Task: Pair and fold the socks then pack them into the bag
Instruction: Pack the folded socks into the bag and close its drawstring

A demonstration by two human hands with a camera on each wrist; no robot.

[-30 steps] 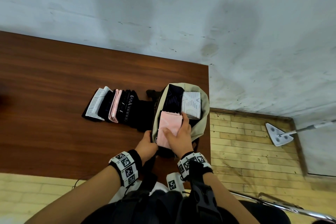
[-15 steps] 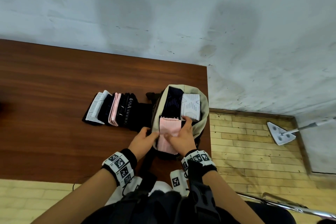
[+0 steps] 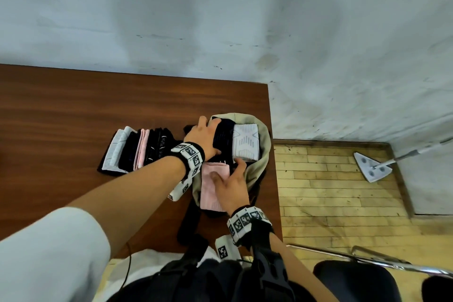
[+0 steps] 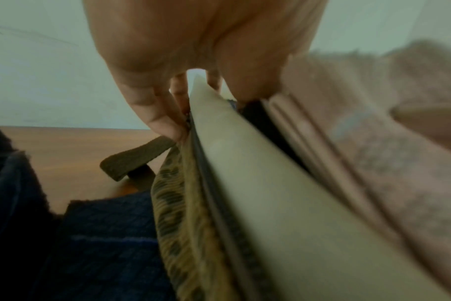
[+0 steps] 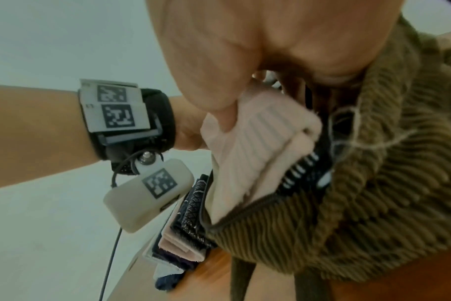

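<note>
An olive corduroy bag (image 3: 263,140) lies open at the table's right edge. Inside it sit a white patterned sock pair (image 3: 245,142) and a dark navy pair (image 3: 222,138). My left hand (image 3: 206,127) grips the bag's left rim (image 4: 245,163), thumb inside and fingers outside. My right hand (image 3: 228,169) holds a folded pink sock pair (image 3: 212,186) at the bag's near end, its thumb (image 5: 219,95) pressing on the pink fabric (image 5: 258,142). A row of several folded pairs (image 3: 139,149) stands on the table to the left of the bag.
The brown table (image 3: 73,117) ends just right of the bag, with wooden floor below. A white mop head (image 3: 371,167) lies on the floor by the wall. A chrome chair frame (image 3: 367,261) is near my right side. The bag's dark strap (image 3: 188,223) hangs toward me.
My left hand has left the bag's near edge and reached forward to grip its far left rim. My right hand stays on the pink pair, which sits a little deeper in the bag.
</note>
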